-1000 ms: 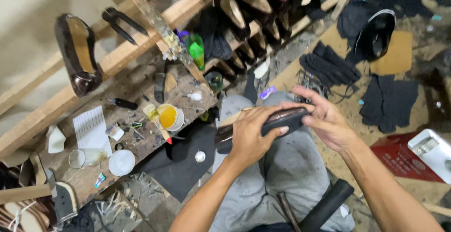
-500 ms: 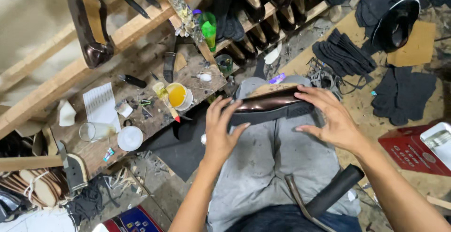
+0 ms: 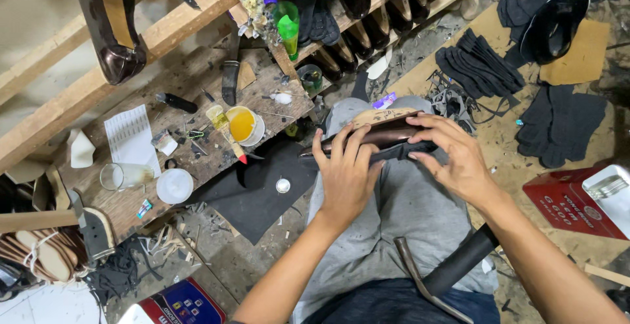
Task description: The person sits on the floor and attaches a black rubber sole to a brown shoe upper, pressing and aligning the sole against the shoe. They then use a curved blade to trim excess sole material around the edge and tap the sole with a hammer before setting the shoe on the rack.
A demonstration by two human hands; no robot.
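Observation:
A dark brown shoe upper on its last point(image 3: 384, 135) lies across my knees, sole side up, with a tan insole showing on top. My left hand point(image 3: 344, 176) grips its near side, fingers spread over the leather. My right hand point(image 3: 453, 156) holds the other end, fingers curled over the top edge. Grey trousers point(image 3: 400, 225) are under the shoe. A hammer with a black handle point(image 3: 446, 271) rests on my lap by my right forearm.
A low wooden bench point(image 3: 190, 133) at left carries a yellow glue pot point(image 3: 244, 125), a brush, a knife, a glass, a white lid and paper. A black mat point(image 3: 262, 189) lies below. Shoes line the wooden rack point(image 3: 354, 2). Black cut pieces point(image 3: 485, 68) and a red tin point(image 3: 577, 206) lie at right.
The view has tilted so the bench and rack sit higher. Both hands have shifted along the shoe, the left fingers spreading wider over the leather, the right hand sliding toward the heel end.

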